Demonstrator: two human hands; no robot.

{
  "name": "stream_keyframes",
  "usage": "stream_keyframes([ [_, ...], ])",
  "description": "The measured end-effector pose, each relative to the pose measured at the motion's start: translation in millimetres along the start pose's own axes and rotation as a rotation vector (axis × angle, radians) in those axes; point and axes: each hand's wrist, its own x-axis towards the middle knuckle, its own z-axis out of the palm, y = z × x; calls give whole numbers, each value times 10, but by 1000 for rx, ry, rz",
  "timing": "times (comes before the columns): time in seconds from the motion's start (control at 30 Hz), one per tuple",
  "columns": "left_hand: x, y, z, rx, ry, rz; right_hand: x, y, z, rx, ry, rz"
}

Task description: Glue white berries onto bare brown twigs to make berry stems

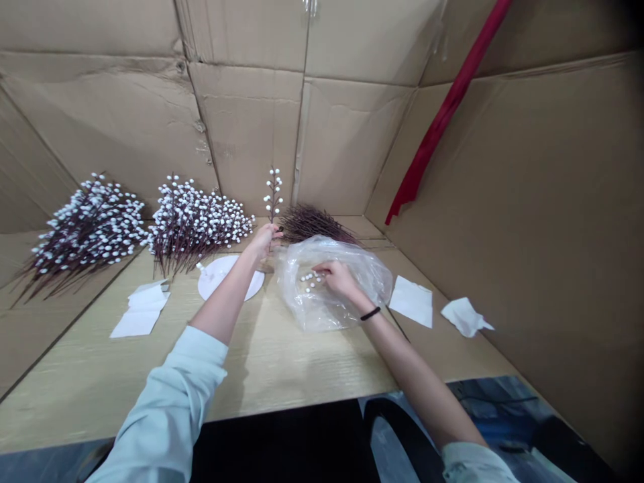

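My left hand (265, 241) is closed around the lower end of an artificial berry stem (273, 196), which stands upright with white berries along its brown twigs. Inside the rim of a clear plastic bag (327, 316) is my right hand (340, 277), its fingers drawn together beside several loose white berries (310, 282). Whatever those fingertips pinch, if anything, is too small to make out. Just behind the bag lies a bundle of bare brown stems (314, 221).
Two piles of white-berried stems (93, 225) (194, 218) lie at the back left. A white round plate (254, 282) sits under my left forearm. White paper pieces (141, 312) (411, 300) (463, 316) lie on both sides. Cardboard walls (241, 134) enclose the table; a red strip (447, 107) hangs at right.
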Motion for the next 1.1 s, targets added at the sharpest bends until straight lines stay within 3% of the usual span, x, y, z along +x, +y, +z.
stream_keyframes([
  [0.23, -422, 128, 11, -35, -24, 47, -134, 83, 41, -8, 89, 31],
  [0.43, -806, 20, -129, -89, 41, 163, -160, 228, 136, -88, 198, 81],
  [0.53, -925, -50, -244, -78, 80, 190, -137, 266, 159, 84, 186, 101],
  [0.63, -977, -135, -363, -84, 109, 211, -115, 276, 174, 413, 194, 106],
  [0.7, -987, -197, -433, -86, 115, 231, -113, 278, 174, 509, 250, 111],
  [0.83, -982, -299, -511, -65, 122, 236, -135, 278, 166, 302, 400, 129],
  [0.93, -976, -337, -519, -64, 110, 249, -140, 271, 184, 242, 371, 124],
  [1.1, -964, -370, -517, -77, 101, 258, -104, 256, 217, 544, 260, 158],
])
